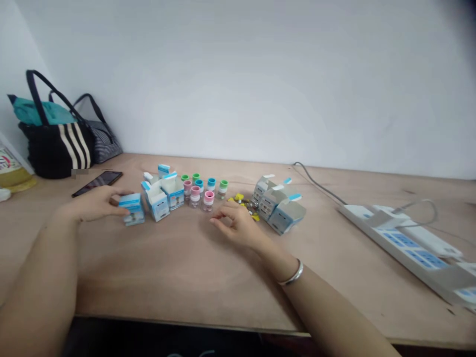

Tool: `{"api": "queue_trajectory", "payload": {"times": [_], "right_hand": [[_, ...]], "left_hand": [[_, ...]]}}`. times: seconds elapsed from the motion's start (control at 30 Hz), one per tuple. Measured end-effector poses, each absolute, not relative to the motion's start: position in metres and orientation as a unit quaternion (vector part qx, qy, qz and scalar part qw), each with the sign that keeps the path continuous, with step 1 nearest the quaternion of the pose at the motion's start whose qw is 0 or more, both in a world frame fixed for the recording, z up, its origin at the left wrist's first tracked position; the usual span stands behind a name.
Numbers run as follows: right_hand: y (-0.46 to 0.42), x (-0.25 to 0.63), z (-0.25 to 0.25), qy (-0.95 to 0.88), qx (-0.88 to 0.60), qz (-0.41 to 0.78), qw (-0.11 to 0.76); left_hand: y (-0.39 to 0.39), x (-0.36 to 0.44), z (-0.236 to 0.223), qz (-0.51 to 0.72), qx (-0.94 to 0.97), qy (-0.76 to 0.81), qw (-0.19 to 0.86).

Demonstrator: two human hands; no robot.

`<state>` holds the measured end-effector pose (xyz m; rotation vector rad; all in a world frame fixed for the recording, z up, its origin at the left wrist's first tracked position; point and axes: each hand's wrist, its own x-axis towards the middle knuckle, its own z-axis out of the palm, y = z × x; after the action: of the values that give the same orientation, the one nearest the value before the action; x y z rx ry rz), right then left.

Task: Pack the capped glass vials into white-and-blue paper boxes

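Observation:
My left hand (pixel 99 204) grips a small closed blue-and-white carton (pixel 133 210) at its left side, on or just above the table. To its right stand several similar cartons with flaps up, among them a white-sided carton (pixel 158 202). Beside these are several little clear jars with green, blue and pink tops, such as a pink-topped jar (pixel 208 200). My right hand (pixel 238 224) hovers over the table in front of some yellow pieces (pixel 239 197), partly hiding them. Its fingers are loosely bent, thumb apart, with nothing visible between them. Open-flapped cartons (pixel 284 216) stand in a row beyond it.
At the back left are a black striped handbag (pixel 55 148), a grey striped bag (pixel 104 141), a dark phone (pixel 97 183) and a bottle of yellow liquid (pixel 15 171). A white power strip (pixel 401 248) with plugs and a grey cable (pixel 320 182) lies on the right.

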<state>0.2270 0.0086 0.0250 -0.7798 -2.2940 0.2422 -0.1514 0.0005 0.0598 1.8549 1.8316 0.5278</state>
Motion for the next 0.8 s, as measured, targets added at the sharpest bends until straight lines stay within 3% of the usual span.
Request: {"api": "queue_trajectory", "payload": {"times": [0.1, 0.23, 0.37, 0.53, 0.8], "right_hand": [[0.008, 0.227, 0.026, -0.886, -0.297, 0.094, 0.344], [0.008, 0.227, 0.026, -0.887, -0.295, 0.093, 0.342], [0.009, 0.227, 0.025, -0.886, -0.290, 0.098, 0.347], [0.009, 0.226, 0.025, -0.883, -0.288, 0.109, 0.356], [0.003, 0.228, 0.038, -0.792, -0.345, 0.235, 0.445]], "left_hand": [[0.007, -0.144, 0.051, 0.223, 0.741, 0.605, 0.185], [0.004, -0.109, 0.053, 0.355, 0.750, 0.536, -0.153], [-0.003, -0.066, 0.054, 0.324, 0.751, 0.490, -0.300], [-0.008, -0.050, 0.050, 0.293, 0.779, 0.471, -0.293], [-0.019, -0.021, 0.040, 0.422, 0.850, 0.280, -0.146]]}}
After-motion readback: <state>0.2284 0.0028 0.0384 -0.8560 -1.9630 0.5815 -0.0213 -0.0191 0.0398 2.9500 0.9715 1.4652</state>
